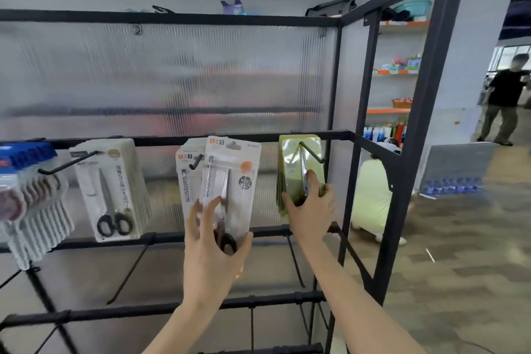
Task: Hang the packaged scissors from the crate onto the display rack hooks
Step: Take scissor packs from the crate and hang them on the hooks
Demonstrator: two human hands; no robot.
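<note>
Left grip (214, 234) pinching light, stiff, slippery white scissors pack (230, 181) low; better nearer its hang hole. Right grip (311, 204) grasping green packs (301, 169) hanging on hook (311, 152).

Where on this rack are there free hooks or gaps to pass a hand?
Free: the bare hooks on the lower rail, under the hanging packs. Also the gap between the white scissors pack and the pack held by the left hand. Crowded: far-left blue stack, and the green packs the right hand grips.
</note>
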